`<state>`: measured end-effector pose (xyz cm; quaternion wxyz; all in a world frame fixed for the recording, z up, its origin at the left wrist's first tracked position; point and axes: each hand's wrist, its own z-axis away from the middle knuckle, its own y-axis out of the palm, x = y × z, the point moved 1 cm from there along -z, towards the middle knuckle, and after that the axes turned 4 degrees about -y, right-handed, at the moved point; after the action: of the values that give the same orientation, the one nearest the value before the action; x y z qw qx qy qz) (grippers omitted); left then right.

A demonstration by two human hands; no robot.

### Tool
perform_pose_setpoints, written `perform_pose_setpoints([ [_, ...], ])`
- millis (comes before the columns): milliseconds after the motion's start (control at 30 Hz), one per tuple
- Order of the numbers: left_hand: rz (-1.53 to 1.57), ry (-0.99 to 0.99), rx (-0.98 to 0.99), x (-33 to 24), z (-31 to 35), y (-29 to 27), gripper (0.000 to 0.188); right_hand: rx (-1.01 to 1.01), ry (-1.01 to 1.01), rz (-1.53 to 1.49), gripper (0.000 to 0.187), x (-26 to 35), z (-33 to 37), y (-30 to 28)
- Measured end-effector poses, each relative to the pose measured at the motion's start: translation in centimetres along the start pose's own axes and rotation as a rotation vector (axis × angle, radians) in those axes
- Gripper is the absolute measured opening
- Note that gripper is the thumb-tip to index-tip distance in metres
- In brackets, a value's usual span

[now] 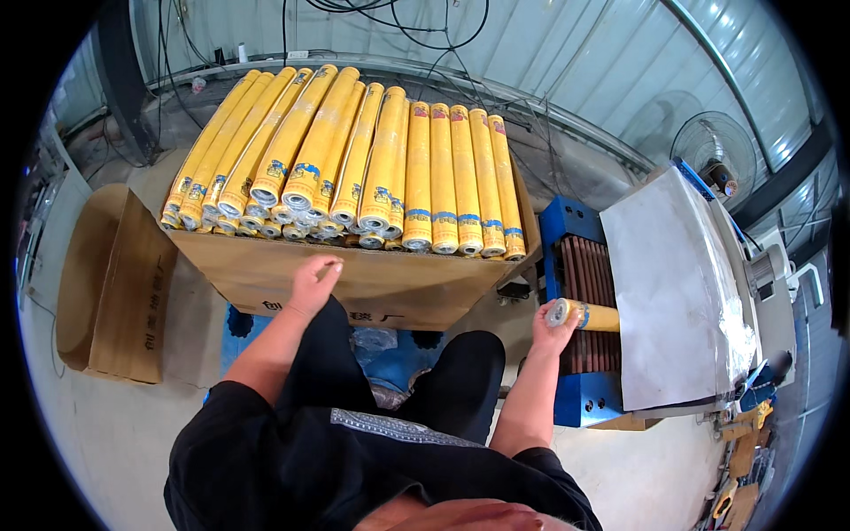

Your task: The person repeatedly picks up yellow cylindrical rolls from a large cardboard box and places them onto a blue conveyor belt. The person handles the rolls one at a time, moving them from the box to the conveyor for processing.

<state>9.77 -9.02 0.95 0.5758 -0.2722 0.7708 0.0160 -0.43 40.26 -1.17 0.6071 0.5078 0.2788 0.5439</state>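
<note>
My right hand (551, 329) is closed around the near end of a yellow wrapped roll (598, 318) with a blue printed band. This roll lies across the brown rollers of a blue-framed machine (588, 403), and its far end is hidden under a grey-white cover (668, 292). My left hand (314, 283) hovers in front of a large cardboard box (425, 288), fingers curled, with nothing visible in them. Stacked in that box are many similar yellow rolls (305, 137) in clear film, rising above its rim, their ends facing me.
Another open cardboard box (133, 283) stands on the floor at the left. Beneath the full box is a blue support (237, 327), with crumpled clear plastic (375, 338) between my knees. A fan (715, 164) stands behind the machine. Black cables (398, 18) hang along the back wall.
</note>
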Motion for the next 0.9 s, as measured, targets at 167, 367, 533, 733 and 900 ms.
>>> perform_pose_setpoints([
  [167,0.484,-0.66,0.648,-2.7,1.4,8.5,0.053,-0.001,0.314,0.167,0.032,-11.3,11.9,-3.5],
  [367,-0.179,-0.528,1.061,-6.9,6.0,16.1,0.09,0.403,0.581,0.857,0.041,-17.0,23.9,-9.5],
  [533,0.052,-0.156,0.855,-9.6,5.7,14.7,0.088,0.615,0.502,1.001,0.041,-16.7,21.8,-8.9],
  [733,0.317,-0.11,0.489,-13.5,-1.2,10.5,0.101,0.666,0.516,1.044,0.045,-14.9,20.5,-3.0],
  [900,-0.056,-0.141,0.189,-16.8,-13.1,3.1,0.097,0.439,0.643,1.1,0.049,-12.0,18.4,-8.1],
])
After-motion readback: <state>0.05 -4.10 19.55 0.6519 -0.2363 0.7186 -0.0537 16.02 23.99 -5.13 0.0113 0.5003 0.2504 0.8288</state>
